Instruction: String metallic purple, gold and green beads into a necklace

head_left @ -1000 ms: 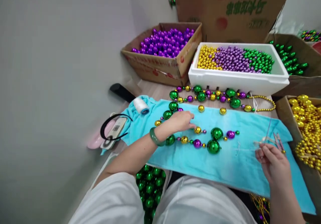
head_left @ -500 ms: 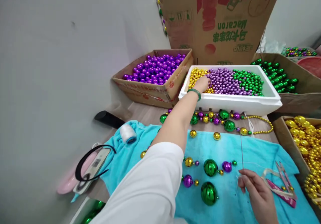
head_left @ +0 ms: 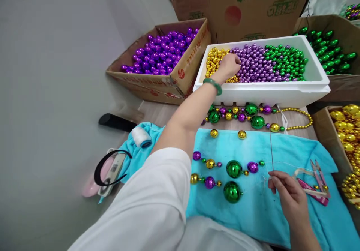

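Observation:
My left hand, a green bangle on its wrist, reaches into the white foam box and rests with curled fingers on the small beads where gold meets purple; whether it holds any is hidden. My right hand pinches a long thin needle upright over the turquoise towel, with thread trailing from it. On the towel lies a partly strung strand of green, purple and gold beads. Two loose gold beads sit near the towel's far edge.
A finished bead strand lies in front of the foam box. Cardboard boxes hold purple balls, green beads and gold beads. White thread spool, snips, a pink dish with a black band sit around the towel.
My left hand left the strand on the towel and reached into the foam box, then slid from the gold beads toward the purple ones. My right hand raised the needle upright.

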Demonstrator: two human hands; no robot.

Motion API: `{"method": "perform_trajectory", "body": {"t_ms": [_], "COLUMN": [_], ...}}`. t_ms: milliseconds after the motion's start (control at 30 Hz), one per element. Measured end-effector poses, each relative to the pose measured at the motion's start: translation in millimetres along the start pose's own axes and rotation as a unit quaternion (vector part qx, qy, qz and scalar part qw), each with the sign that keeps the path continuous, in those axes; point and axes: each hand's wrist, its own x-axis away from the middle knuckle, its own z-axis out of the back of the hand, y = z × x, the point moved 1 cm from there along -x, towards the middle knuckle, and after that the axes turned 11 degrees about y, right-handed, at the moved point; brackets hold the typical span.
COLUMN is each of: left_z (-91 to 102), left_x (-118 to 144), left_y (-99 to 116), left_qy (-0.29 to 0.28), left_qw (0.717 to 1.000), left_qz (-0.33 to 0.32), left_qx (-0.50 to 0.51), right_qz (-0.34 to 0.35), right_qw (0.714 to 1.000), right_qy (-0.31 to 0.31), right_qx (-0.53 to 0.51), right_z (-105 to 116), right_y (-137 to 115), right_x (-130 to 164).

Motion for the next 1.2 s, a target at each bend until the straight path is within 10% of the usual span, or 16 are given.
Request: {"method": "perform_trajectory", "body": {"t_ms": [100, 200, 300, 400, 1200], "left_z": [22.1, 35.7, 39.1, 38.8, 37.1], "left_x": [76, 162, 221, 247, 269], "left_y": [26, 35, 31, 24, 14], "left_qy": [-0.047, -0.127, -0.132, -0.11, -0.023], "left_qw": [0.946, 0.8, 0.7, 0.66, 0.778], "left_qz": [0.079, 0.197, 0.274, 0.299, 0.19], "left_qx": [0.312, 0.552, 0.647, 0.681, 0.599], "right_qz": [0.017, 0.028, 0.038, 0.047, 0.075], "right_qw": [1.0, 1.0, 0.999, 0.998, 0.993], "right_qy": [0.007, 0.002, -0.011, -0.026, -0.026], "right_qx": [0.003, -0.001, 0.002, 0.02, 0.091], "right_z": [-5, -15, -27, -33, -28], "right_y": [-5, -9, -13, -16, -17], "right_x": [5, 11, 17, 24, 28]}}
